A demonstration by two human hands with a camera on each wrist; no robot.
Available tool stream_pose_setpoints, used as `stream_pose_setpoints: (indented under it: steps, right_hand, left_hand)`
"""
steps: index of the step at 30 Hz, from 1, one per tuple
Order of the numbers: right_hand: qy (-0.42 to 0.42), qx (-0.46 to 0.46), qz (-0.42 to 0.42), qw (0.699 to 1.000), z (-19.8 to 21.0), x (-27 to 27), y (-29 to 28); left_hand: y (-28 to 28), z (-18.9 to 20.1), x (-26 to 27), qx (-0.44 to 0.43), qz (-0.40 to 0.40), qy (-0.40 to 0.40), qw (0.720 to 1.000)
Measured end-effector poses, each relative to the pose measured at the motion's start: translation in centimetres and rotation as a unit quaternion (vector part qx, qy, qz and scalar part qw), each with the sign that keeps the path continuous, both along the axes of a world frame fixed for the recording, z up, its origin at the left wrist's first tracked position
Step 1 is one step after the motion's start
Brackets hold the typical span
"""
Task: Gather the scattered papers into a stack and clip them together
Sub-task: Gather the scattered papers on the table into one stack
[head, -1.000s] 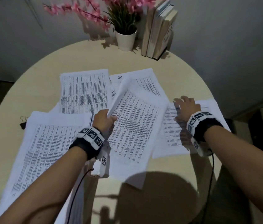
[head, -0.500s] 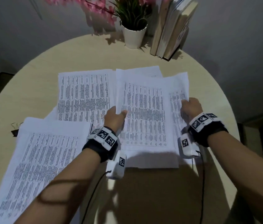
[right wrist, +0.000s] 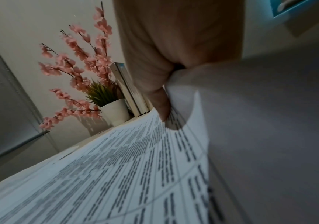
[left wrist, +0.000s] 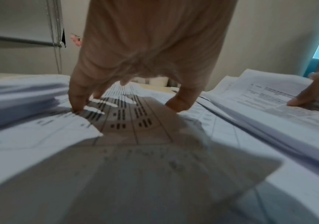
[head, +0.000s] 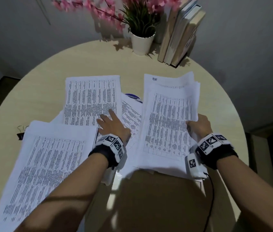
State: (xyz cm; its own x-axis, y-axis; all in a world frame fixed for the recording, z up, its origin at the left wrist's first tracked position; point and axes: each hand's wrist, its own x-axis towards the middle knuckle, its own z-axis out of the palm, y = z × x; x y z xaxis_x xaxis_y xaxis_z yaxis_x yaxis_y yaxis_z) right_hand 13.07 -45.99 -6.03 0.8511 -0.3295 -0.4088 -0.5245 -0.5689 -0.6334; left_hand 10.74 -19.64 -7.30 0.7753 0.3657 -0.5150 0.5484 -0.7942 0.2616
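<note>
Gathering step: right hand (head: pixel 201 125) pinches gathered sheets (head: pixel 169 124); left hand (head: pixel 112 125), fingers spread, presses loose sheet (head: pixel 92 101). Next: slide it across.

The room is dim, lit from behind the person — a broad head shadow falls on the surface (head: pixel 157 206) at the lower centre. Wide-angle lenses bend the frame edges. Both wrist views are soft with motion blur — near papers (left wrist: pixel 154 174) smear out of focus.
</note>
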Motion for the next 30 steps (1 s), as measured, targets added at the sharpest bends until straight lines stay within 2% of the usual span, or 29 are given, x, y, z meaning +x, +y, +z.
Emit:
stream_pose_setpoints:
  steps: [3, 4, 6, 9, 12, 15, 17, 18, 19, 21, 22, 24, 27, 29, 30]
  right_hand:
    - [-0.015, 0.02, 0.011, 1.0, 0.1, -1.0, -0.2]
    - [-0.023, 0.044, 0.003, 0.999, 0.2, -1.3, 0.1]
    - [-0.024, 0.095, -0.026, 0.995, -0.1, -1.6, 1.1]
    - [-0.022, 0.152, -0.028, 0.988, -0.2, -1.6, 3.8]
    - [-0.038, 0.233, 0.001, 0.972, 0.4, -1.2, 7.0]
    - [0.004, 0.268, 0.024, 0.963, 0.9, -0.6, 10.0]
    - [0.038, 0.221, 0.036, 0.974, 0.8, -0.1, 11.3]
    - [0.035, 0.151, 0.071, 0.985, 0.9, 0.2, 11.7]
    - [0.032, 0.071, 0.104, 0.991, 1.1, 0.6, 12.2]
    - [0.01, -0.032, 0.143, 0.989, 1.6, 1.7, 13.1]
    - [-0.001, -0.059, 0.155, 0.986, 1.7, 2.3, 13.8]
    - [-0.012, -0.118, 0.178, 0.977, 1.5, 3.4, 14.9]
    - [0.035, -0.201, 0.273, 0.94, 0.4, 3.8, 16.0]
    - [0.037, -0.245, 0.32, 0.914, 0.0, 3.7, 16.2]
    - [0.029, -0.234, 0.329, 0.914, -0.2, 3.7, 16.3]
  left_hand:
    - [0.5, 1.0, 0.5, 0.104, -0.009, -0.056, 0.993]
    - [0.7, 1.7, 0.9, 0.077, -0.008, -0.056, 0.995]
    - [0.9, 2.2, 1.2, -0.059, 0.019, -0.104, 0.993]
    - [-0.8, 4.2, -0.4, -0.198, 0.017, -0.17, 0.965]
    - [-3.1, 4.8, -2.4, -0.308, -0.023, -0.13, 0.942]
    - [-1.9, 5.1, -3.1, -0.344, -0.063, -0.08, 0.933]
    - [0.6, 4.8, -3.1, -0.291, -0.044, -0.114, 0.949]
    - [2.1, 4.3, -3.1, -0.223, -0.025, -0.129, 0.966]
    - [3.7, 3.8, -3.2, -0.141, -0.007, -0.115, 0.983]
    - [6.4, 3.3, -4.2, -0.045, 0.036, -0.012, 0.998]
    - [7.2, 3.1, -4.8, -0.038, 0.048, 0.032, 0.998]
    - [7.9, 2.5, -5.7, -0.038, 0.051, 0.067, 0.996]
    - [8.8, 2.0, -5.7, -0.025, 0.06, 0.005, 0.998]
    - [9.8, 2.3, -5.3, -0.059, 0.112, -0.059, 0.99]
    - [10.3, 2.5, -5.3, -0.082, 0.149, -0.085, 0.982]
